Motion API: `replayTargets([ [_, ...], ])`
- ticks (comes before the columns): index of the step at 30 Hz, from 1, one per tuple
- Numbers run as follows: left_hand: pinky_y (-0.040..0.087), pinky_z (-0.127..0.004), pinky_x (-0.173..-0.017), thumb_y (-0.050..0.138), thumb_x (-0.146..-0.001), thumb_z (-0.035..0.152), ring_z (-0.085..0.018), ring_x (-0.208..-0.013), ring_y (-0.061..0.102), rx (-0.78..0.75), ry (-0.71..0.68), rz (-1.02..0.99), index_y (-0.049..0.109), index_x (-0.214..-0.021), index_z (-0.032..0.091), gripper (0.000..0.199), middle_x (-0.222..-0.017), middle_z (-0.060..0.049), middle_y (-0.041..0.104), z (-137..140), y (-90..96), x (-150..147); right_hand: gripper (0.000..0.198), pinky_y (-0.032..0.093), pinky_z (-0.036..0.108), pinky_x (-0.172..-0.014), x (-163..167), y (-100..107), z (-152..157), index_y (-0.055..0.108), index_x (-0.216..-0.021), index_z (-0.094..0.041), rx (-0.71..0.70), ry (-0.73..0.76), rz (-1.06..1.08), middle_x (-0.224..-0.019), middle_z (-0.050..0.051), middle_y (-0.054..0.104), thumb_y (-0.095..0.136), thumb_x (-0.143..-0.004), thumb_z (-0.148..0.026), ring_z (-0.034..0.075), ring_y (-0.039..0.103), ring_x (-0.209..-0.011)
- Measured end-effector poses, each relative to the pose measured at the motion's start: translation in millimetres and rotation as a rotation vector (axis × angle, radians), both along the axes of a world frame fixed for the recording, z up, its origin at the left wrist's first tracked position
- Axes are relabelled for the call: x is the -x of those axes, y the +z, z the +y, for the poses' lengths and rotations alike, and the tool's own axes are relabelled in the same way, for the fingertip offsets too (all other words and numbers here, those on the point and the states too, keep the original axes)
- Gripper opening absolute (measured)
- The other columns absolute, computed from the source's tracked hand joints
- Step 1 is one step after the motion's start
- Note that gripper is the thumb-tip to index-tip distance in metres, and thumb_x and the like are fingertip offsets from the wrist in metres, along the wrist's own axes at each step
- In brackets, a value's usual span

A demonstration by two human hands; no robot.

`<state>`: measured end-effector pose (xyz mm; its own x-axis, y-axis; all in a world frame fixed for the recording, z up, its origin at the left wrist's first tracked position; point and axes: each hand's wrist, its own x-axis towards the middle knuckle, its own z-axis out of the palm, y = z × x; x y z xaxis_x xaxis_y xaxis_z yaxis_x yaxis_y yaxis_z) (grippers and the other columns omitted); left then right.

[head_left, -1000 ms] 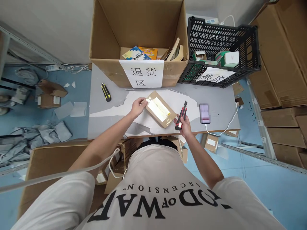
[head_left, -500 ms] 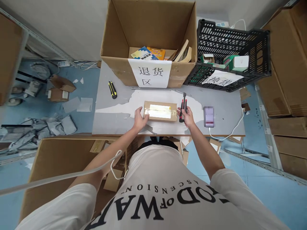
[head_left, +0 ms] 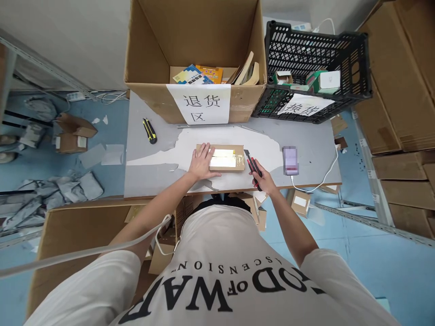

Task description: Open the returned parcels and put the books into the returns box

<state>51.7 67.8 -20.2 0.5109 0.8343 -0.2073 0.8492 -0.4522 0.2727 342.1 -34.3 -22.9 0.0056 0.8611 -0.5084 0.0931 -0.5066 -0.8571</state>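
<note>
A small cardboard box (head_left: 239,165) with a white label and clear tape lies on the worktable (head_left: 156,176). My left hand (head_left: 202,163) rests flat on the left end of the box, fingers spread. In my right hand (head_left: 263,178) is a black and red utility knife (head_left: 253,165), gripped by its handle. Its tip points up and left, close to the box's right end. A second utility knife (head_left: 149,131), yellow and black, lies at the table's left side, away from both hands.
Behind the box stands a large open carton (head_left: 146,99) with books inside. A black plastic crate (head_left: 316,45) holding small boxes is beside it. A phone (head_left: 291,160) on a white cable lies to the right. Another big carton (head_left: 84,240) stands at lower left.
My left hand has moved from the box's left edge onto its top and spread out. The utility knife in my right hand has turned from upright to slanting left toward the box.
</note>
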Motion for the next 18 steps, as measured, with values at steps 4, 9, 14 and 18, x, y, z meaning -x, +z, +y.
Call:
replayTargets([
  [4, 0.009, -0.058, -0.114, 0.058, -0.063, 0.080, -0.040, -0.146, 0.009, -0.009, 0.031, -0.043, 0.022, -0.151, 0.011, 0.118, -0.158, -0.021, 0.016, 0.1, -3.4, -0.9, 0.078, 0.050, 0.022, -0.041, -2.8, 4.0, 0.8, 0.023, -0.152, -0.034, 0.017, 0.013, 0.014, -0.098, 0.003, 0.063, 0.058, -0.082, -0.041, 0.007, 0.052, -0.051],
  [9, 0.012, -0.056, -0.114, 0.059, -0.065, 0.078, -0.039, -0.147, 0.010, -0.024, 0.052, -0.069, 0.025, -0.151, 0.012, 0.113, -0.158, -0.021, 0.019, -1.2, -5.2, -1.6, 0.075, 0.050, 0.021, -0.039, -7.3, 12.6, 3.1, 0.030, -0.149, -0.035, 0.037, 0.033, -0.045, -0.093, 0.001, 0.064, 0.060, -0.081, -0.036, 0.006, 0.052, -0.048],
  [14, 0.015, -0.057, -0.113, 0.057, -0.065, 0.080, -0.040, -0.146, 0.011, -0.024, 0.084, -0.080, 0.028, -0.150, 0.012, 0.113, -0.157, -0.022, 0.019, -4.9, -4.6, -5.7, 0.069, 0.046, 0.020, -0.036, -17.6, 23.7, 10.0, 0.033, -0.148, -0.035, 0.057, 0.136, -0.123, -0.069, -0.004, 0.057, 0.058, -0.084, -0.033, 0.006, 0.048, -0.042],
  [18, 0.016, -0.059, -0.112, 0.056, -0.064, 0.081, -0.040, -0.146, 0.009, -0.009, 0.094, -0.062, 0.026, -0.150, 0.012, 0.115, -0.158, -0.022, 0.017, -7.6, -5.5, -7.8, 0.068, 0.045, 0.021, -0.037, -31.5, 30.8, 13.1, 0.033, -0.148, -0.034, 0.058, 0.264, -0.163, -0.063, -0.006, 0.053, 0.057, -0.085, -0.031, 0.006, 0.046, -0.040],
])
